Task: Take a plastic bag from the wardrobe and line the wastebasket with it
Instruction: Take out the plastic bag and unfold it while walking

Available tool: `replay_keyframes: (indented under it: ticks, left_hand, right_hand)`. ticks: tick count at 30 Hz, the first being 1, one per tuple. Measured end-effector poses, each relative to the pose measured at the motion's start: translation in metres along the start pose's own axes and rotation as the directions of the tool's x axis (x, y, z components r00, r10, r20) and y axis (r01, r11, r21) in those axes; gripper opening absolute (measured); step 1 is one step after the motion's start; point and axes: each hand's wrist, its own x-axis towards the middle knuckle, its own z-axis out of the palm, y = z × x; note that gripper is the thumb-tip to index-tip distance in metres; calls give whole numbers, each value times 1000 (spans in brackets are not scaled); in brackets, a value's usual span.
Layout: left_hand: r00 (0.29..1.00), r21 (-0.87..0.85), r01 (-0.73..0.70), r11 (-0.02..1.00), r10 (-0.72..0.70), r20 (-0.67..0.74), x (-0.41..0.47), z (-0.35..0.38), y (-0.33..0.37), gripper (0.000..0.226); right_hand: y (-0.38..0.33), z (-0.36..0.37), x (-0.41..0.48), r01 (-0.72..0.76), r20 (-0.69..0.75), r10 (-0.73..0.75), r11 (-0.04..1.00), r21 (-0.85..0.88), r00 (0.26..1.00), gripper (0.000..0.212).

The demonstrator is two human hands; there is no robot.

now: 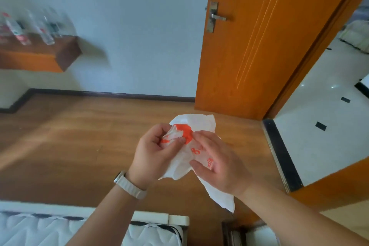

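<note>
A crumpled white plastic bag with orange print is held between both hands above the wooden floor. My left hand, with a pale watch strap on its wrist, pinches the bag's bunched upper edge. My right hand grips the bag from the right, fingers spread over its printed side. The bag's lower end hangs below my right wrist. Neither the wardrobe nor the wastebasket can be seen.
An orange wooden door stands open ahead on the right, with a white tiled floor beyond its dark threshold. A wall shelf with several bottles hangs at the left. A white mattress corner lies at the bottom.
</note>
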Motion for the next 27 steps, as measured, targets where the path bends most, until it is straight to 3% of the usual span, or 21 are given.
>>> replay_keyframes:
  ticks: [10,16,27]
  left_hand:
    - [957,107,51,993,-18,-288,4,-85,-8,12]
    - [894,167,122,978,-35,-448,24,-115,-21,11]
    - [734,229,309,923,-78,-674,197,-113,-52,13]
  right_hand:
    - [-9,71,84,183,189,-195,980,79,962,61]
    - [2,119,142,254,255,-323,930,267,912,57]
    - [119,164,313,281,338,-425,872,400,840,58]
